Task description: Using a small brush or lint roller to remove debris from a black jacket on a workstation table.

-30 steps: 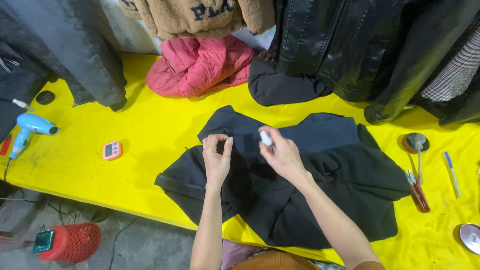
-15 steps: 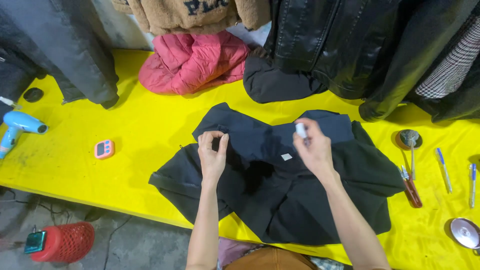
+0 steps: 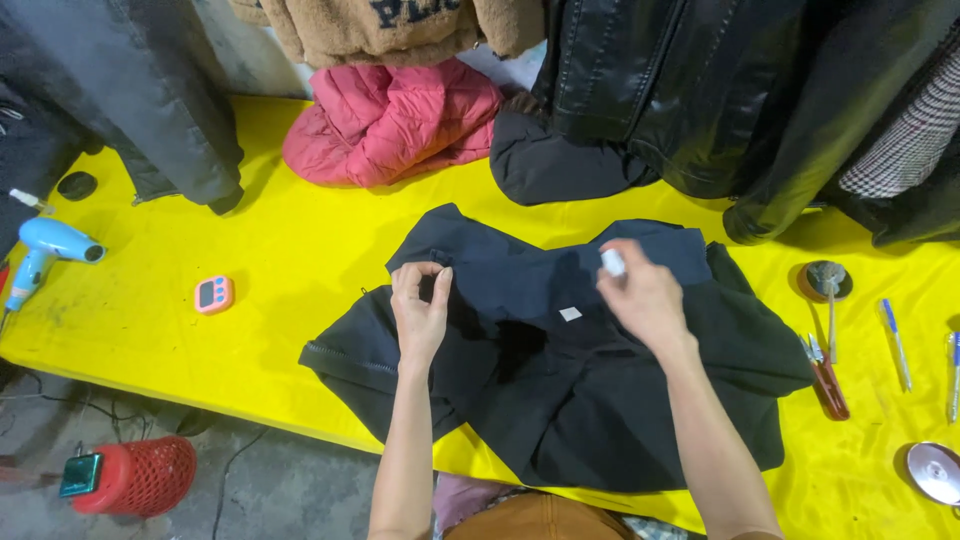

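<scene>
Left hand [image 3: 421, 310] pinches dark garment [image 3: 560, 360] spread on yellow surface [image 3: 250, 350], right hand [image 3: 645, 295] grips small white item [image 3: 612, 262] above it; likely mid-inspection, next move needing steady fabric hold.

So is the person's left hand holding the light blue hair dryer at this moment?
No, the left hand pinches the dark navy garment, while the light blue hair dryer lies untouched at the yellow table's far left.

L hand [image 3: 420, 305] pinching, R hand [image 3: 645, 290] raised, fingers curled shut.
</scene>
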